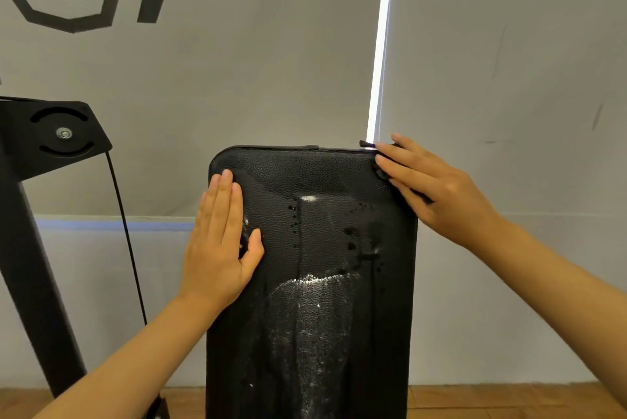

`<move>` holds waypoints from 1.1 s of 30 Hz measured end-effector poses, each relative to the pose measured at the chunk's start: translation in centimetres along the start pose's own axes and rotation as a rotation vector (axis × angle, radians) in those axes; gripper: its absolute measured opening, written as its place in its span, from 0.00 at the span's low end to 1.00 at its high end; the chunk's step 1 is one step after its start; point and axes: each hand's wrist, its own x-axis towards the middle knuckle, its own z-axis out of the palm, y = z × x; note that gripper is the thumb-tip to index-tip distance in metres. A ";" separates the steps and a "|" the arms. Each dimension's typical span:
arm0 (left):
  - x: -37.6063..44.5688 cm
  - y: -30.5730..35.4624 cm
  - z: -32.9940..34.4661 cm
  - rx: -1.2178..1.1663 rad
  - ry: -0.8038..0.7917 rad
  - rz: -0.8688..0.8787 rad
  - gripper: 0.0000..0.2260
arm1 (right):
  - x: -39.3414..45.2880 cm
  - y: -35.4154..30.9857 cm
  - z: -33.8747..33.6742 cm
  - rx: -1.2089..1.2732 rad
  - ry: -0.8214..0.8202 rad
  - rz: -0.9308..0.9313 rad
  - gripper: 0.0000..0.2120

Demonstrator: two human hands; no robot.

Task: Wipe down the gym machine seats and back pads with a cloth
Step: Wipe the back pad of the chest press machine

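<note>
back pad (325, 249) stands upright at centre, wet, likely slick and firm; left hand (220, 242) lies flat on its left edge, right hand (437, 188) presses a dark cloth (381, 174), probably limp, at the top right corner

Both bare forearms reached forward. The left hand (220, 242) lay flat, fingers straight and together, thumb apart. The right hand (437, 188) pressed down with fingers extended, angled leftward.

It was a gym: a padded black back pad (312, 283) stood beside a machine frame (37, 215) with a cable (127, 239), before a logo-painted wall (254, 45).
</note>
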 end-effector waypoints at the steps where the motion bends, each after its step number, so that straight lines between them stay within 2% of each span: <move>1: 0.0 0.0 0.0 0.000 0.001 -0.001 0.25 | -0.2 -0.4 0.4 0.011 0.047 0.027 0.16; 3: 0.0 -0.1 0.0 -0.003 0.006 -0.005 0.25 | -0.5 -1.4 1.4 0.029 0.128 0.074 0.16; 6: 0.0 0.0 -0.1 -0.011 0.003 -0.004 0.25 | -1.6 -2.3 1.8 0.036 0.165 0.080 0.15; 14: 0.0 0.0 -0.1 -0.010 -0.004 -0.011 0.26 | -4.7 -3.0 1.8 -0.060 0.044 -0.014 0.16; 21: 0.0 0.3 -0.4 -0.001 -0.025 -0.031 0.26 | 2.4 -5.7 4.7 -0.052 -0.016 -0.200 0.17; 24: 0.1 0.0 -0.7 0.008 -0.040 -0.008 0.26 | 2.3 -4.9 3.7 -0.057 -0.080 -0.253 0.18; 29: 0.1 -0.1 -0.6 0.020 -0.033 0.003 0.26 | -1.9 -0.7 -0.2 -0.120 -0.135 -0.236 0.17; 33: 0.0 0.2 -0.1 0.000 -0.022 -0.029 0.26 | -2.4 -0.4 -0.5 -0.122 -0.142 -0.217 0.17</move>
